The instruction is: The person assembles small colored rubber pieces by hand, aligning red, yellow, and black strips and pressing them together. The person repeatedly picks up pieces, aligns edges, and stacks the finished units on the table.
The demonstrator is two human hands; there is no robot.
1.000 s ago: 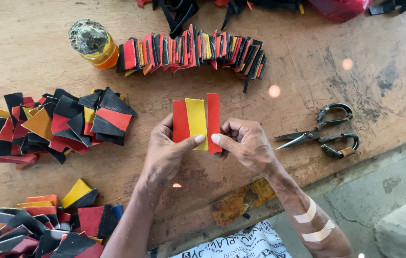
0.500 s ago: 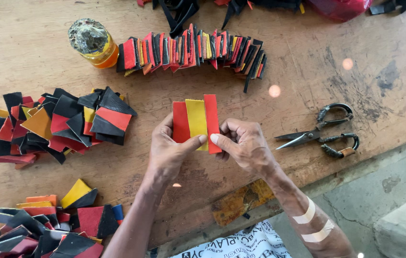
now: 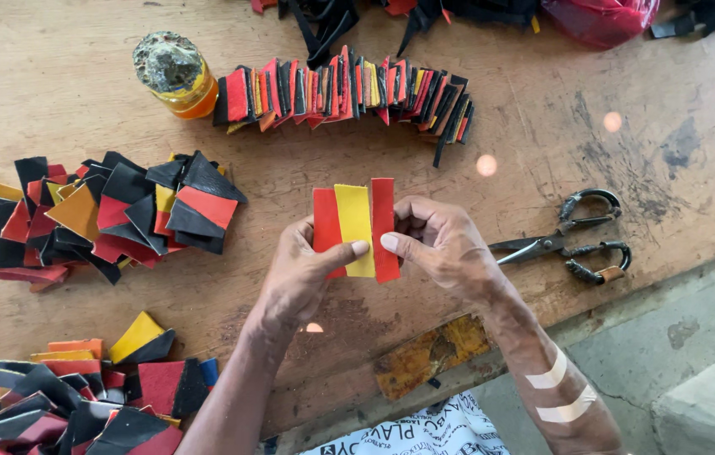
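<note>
Both my hands hold up a small striped panel (image 3: 356,221) made of an orange-red strip, a yellow strip and a red strip side by side. My left hand (image 3: 300,274) pinches its lower left, thumb pressed on the yellow strip. My right hand (image 3: 444,244) grips the red strip on the right, thumb on its lower edge. The panel stands upright above the wooden table (image 3: 63,93).
Black scissors (image 3: 572,238) lie right of my right hand. A row of stacked red, black and yellow pieces (image 3: 345,93) lies beyond, next to an orange jar (image 3: 174,74). Loose heaps of pieces sit at left (image 3: 96,217) and lower left (image 3: 80,396). A red bag (image 3: 597,17) is at the far edge.
The hands and the striped panel have barely shifted; the grip looks the same.
</note>
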